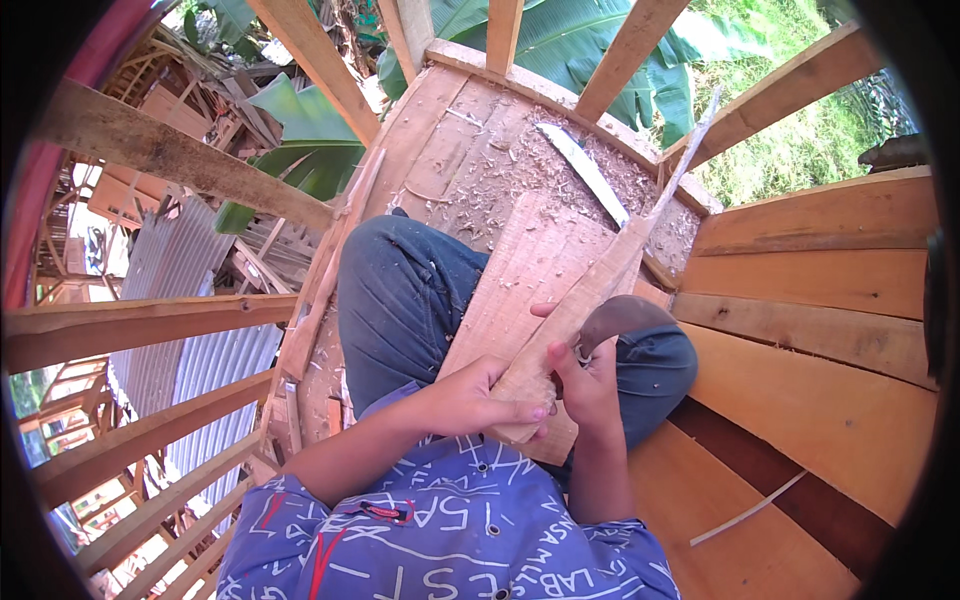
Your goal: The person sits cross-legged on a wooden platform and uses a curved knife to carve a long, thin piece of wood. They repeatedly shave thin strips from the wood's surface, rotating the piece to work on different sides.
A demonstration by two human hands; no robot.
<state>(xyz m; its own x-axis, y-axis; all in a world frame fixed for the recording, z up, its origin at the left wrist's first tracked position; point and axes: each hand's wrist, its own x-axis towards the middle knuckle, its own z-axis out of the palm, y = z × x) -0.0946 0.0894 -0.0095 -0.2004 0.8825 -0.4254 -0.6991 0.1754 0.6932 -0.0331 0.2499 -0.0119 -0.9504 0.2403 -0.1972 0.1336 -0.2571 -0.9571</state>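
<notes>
I sit with a long pale piece of wood slanting up and to the right across my lap. Its near end is thick and rough; the far end narrows to a thin strip. My left hand is wrapped round the thick near end. Farther up, my right hand is closed on a knife, its thumb and a fingertip close against the wood. The knife's curved dark blade sticks out to the right above my right knee; its handle is mostly hidden in the hand. Under the wood lies a flat board.
A long light blade lies among wood shavings on the plank floor. Wooden posts and rails stand at the left and front. A plank wall rises at the right, with a thin stick near it.
</notes>
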